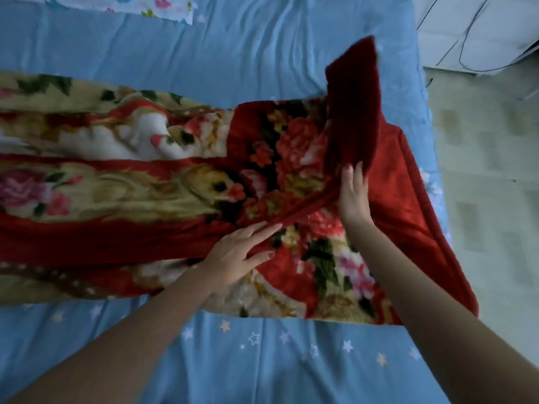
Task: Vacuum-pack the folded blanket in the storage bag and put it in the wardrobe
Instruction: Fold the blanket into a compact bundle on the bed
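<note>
Fingers grip lifted blanket corner; left hand flat; blue sheet around.

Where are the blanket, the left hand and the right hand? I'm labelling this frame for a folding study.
blanket (180,182): head view, on its flat floral middle.
left hand (236,255): head view, back of the hand, fingers flat on the blanket.
right hand (354,196): head view, back of the hand.

We are in a bedroom of a home: a bed fills most of the frame, covered by a blue star-printed sheet, with a plush floral blanket across it and patterned tile floor along the right edge.
</note>
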